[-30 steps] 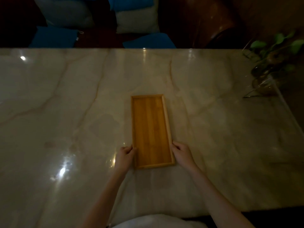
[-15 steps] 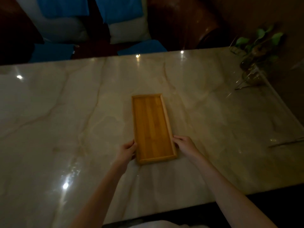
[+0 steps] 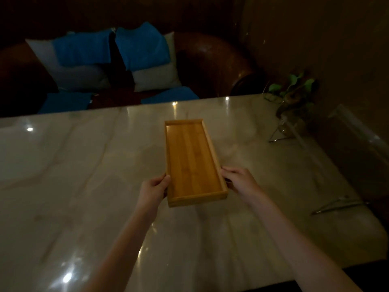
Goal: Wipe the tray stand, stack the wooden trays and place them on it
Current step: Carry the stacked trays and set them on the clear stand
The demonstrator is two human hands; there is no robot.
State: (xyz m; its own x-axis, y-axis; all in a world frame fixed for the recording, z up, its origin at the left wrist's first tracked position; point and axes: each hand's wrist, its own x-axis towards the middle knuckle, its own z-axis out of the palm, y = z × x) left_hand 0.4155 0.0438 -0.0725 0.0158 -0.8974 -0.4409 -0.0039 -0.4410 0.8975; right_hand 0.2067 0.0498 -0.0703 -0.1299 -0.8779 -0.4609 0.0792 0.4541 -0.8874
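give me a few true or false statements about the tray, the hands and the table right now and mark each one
1. Both hands hold the wooden tray at its near end. True: left hand and right hand grip its long sides.
2. The tray holds cups. False: it is empty.
3. A leafy plant stands at the marble table's far right corner. True.
4. A cloth lies in the tray. False: no cloth is in view.
5. Blue and white cushions sit beyond the table. True.
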